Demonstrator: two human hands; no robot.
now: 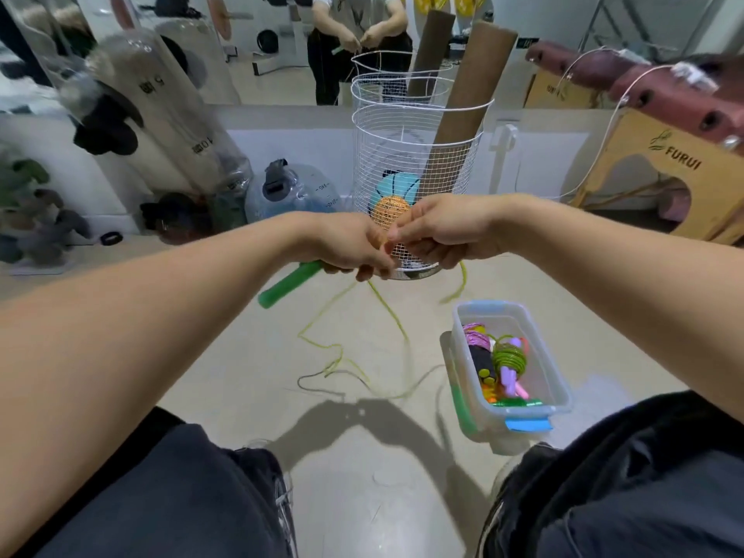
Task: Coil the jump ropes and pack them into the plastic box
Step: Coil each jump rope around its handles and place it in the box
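**Inspector:** Start nearest you. What lies at your feet?

**Me:** My knees in dark trousers (169, 489), then pale floor (354, 477). By my right knee stands the plastic box (559, 380), clear with blue clips, lid off. Inside it lie coiled ropes (508, 357) in green and pink, handles among them.

**Inspector:** And the rope in work?

**Me:** The yellow-green rope (392, 320) hangs from my hands and trails in loose loops on the floor, left of the box, not touching it as far as I can tell.

**Inspector:** State of the hands.

**Me:** My left hand (350, 247) is curled round the green handle (290, 283), which slants down to the left. My right hand (443, 231) has its fingers bent narrow, pinching the rope just beside the left; the two hands touch. A short end of rope dangles under the right hand.

**Inspector:** Beyond?

**Me:** A white wire basket (416, 126) holding balls and a brown cardboard tube (463, 106). A water jug (294, 191) to its left, a wooden stool (676, 171) marked FURUI to its right. A mirror (282, 50) behind.
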